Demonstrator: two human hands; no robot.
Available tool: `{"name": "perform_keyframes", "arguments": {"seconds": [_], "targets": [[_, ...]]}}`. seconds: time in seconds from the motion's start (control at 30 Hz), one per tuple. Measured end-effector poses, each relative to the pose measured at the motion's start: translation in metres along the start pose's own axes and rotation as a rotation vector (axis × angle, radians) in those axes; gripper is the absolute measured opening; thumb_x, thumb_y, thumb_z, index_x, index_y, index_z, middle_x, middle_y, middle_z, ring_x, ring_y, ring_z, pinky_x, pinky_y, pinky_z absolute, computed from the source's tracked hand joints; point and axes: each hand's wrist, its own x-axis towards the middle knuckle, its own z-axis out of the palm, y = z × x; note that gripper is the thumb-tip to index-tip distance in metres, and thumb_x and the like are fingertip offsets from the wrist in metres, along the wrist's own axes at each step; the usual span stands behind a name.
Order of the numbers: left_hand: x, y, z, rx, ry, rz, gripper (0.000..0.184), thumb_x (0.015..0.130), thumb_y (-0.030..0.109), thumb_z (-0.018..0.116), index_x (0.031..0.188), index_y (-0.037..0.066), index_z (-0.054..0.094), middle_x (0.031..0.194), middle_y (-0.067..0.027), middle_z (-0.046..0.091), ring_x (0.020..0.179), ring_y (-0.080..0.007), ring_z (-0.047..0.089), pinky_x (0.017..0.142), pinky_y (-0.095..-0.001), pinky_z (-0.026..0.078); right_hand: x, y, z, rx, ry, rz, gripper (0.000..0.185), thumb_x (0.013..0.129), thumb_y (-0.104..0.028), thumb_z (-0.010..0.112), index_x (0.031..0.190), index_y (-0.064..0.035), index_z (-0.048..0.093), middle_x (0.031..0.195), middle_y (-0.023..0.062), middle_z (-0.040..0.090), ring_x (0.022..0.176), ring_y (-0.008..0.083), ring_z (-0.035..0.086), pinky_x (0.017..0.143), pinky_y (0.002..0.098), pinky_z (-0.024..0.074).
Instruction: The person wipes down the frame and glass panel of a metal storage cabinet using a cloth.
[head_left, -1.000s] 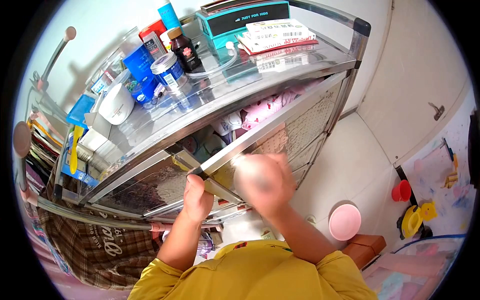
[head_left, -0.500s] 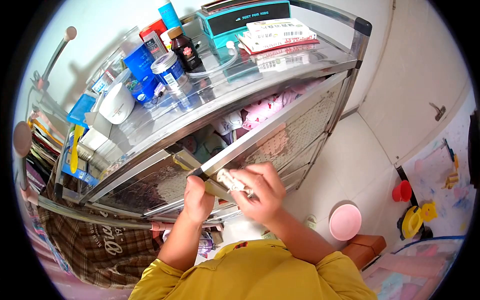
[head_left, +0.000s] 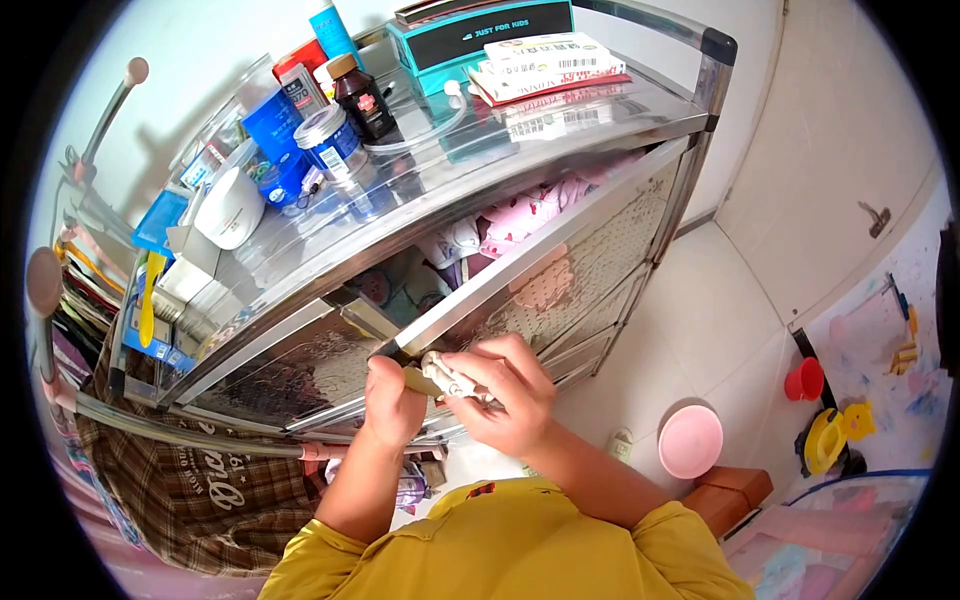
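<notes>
The left hand (head_left: 394, 405) has its grip around the near corner of the open door (head_left: 590, 270), with the thumb up on the edge; the other fingers are hidden. The right hand (head_left: 512, 393) has its grip closed on a crumpled white cloth (head_left: 455, 380). The cloth is by the near end of the door, just to the right of the left thumb. I can't tell if it is pressing on the door.

The door swings out from a shiny metal cabinet (head_left: 285, 260). Pink clothes (head_left: 518, 218) are inside, behind the door. On top, a white tub (head_left: 232, 208) stands on the left. A clear jar (head_left: 333, 150) is to its right, next to a brown bottle (head_left: 365, 105). Farther right is a black and blue-green box (head_left: 485, 42), with small white boxes (head_left: 550, 58) stacked near it.

On the right, a pink basin (head_left: 690, 442) is on the floor (head_left: 670, 330), near a brown box (head_left: 730, 497).
</notes>
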Motion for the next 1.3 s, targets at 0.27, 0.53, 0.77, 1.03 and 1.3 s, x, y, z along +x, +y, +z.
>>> {"name": "perform_keyframes", "arguments": {"seconds": [0.27,0.53,0.77,1.03,1.3], "targets": [[-0.002,0.002,0.004,0.082,0.076,-0.015,0.086,0.092,0.072,0.036,0.139,0.001,0.047,0.137,-0.011,0.055,0.126,-0.0253,0.05,0.107,-0.0414,0.035,0.015,0.012,-0.017,-0.184,0.135,0.049,0.04,0.061,0.006,0.076,0.1,-0.004,0.071,0.092,0.0089,0.062,0.072,0.0172,0.062,0.06,0.0271,0.0496],[-0.007,0.002,0.003,0.102,0.04,-0.027,0.09,0.09,0.074,0.038,0.139,0.0,0.046,0.14,-0.0114,0.052,0.129,-0.0261,0.047,0.11,-0.0421,0.031,0.013,0.003,-0.033,-0.147,0.07,0.031,0.042,0.06,0.007,0.074,0.1,-0.0042,0.071,0.091,0.0092,0.062,0.073,0.0184,0.062,0.059,0.0256,0.0487],[-0.011,0.005,0.015,0.15,0.156,-0.046,0.093,0.088,0.077,0.037,0.141,0.001,0.045,0.143,-0.0118,0.049,0.132,-0.027,0.043,0.111,-0.0437,0.029,0.022,0.028,-0.036,-0.111,0.125,0.027,0.038,0.064,0.008,0.077,0.101,-0.0009,0.071,0.091,0.0114,0.061,0.072,0.0181,0.062,0.059,0.028,0.0485],[0.005,0.049,0.059,0.408,0.283,0.027,0.088,0.085,0.07,0.056,0.125,-0.008,0.057,0.115,-0.0156,0.066,0.105,-0.0226,0.062,0.093,-0.0376,0.047,0.031,0.026,-0.058,0.101,0.083,0.082,0.04,0.065,0.008,0.071,0.105,0.0025,0.067,0.09,0.0115,0.062,0.073,0.0192,0.063,0.062,0.028,0.0511],[0.024,0.078,0.127,1.285,0.427,0.381,0.02,0.09,0.005,0.06,0.107,-0.002,0.068,0.111,-0.017,0.069,0.107,-0.0284,0.065,0.098,-0.0372,0.046,0.018,0.046,-0.081,0.211,0.02,0.216,0.041,0.061,0.006,0.07,0.102,0.0006,0.065,0.099,0.0139,0.062,0.081,0.0224,0.064,0.068,0.0306,0.0522]]}}
